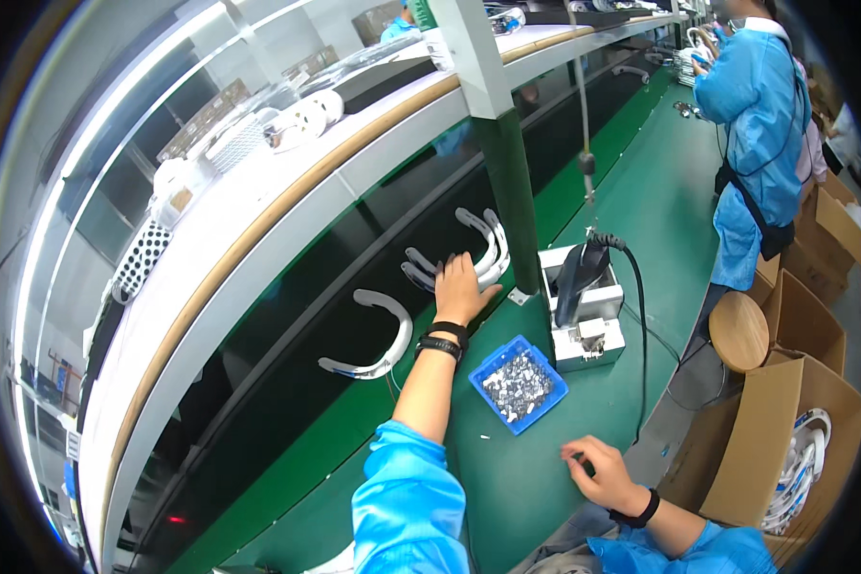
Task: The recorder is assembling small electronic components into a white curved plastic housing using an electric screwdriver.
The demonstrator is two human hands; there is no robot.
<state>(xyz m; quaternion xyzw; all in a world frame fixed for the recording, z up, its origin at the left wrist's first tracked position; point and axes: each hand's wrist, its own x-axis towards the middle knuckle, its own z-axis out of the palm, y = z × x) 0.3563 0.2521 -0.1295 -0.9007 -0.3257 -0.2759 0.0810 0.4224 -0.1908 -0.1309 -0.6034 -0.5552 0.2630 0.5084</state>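
Note:
My left hand [461, 292] reaches across the bench to several white U-shaped bands [488, 251] standing on its far side. The fingers lie over the nearer bands and the thumb points away to the right, so the hand looks open and touching, without a clear grip. Left of it stands another white U-shaped band [392, 325], apart from the group. My right hand [605, 475] hovers over the near bench edge, thumb and forefinger bent into a loop with tips close together. Anything between those tips is too small to make out. A blue tray [481, 385] of small grey and white parts lies between the hands.
Beyond the tray stands a metal fixture [588, 349] with a black corded tool [574, 277]. A green post [509, 201] rises behind it, under a shelf [287, 206]. To the right are cardboard boxes [748, 445], a round stool [739, 331] and a person in blue [756, 124].

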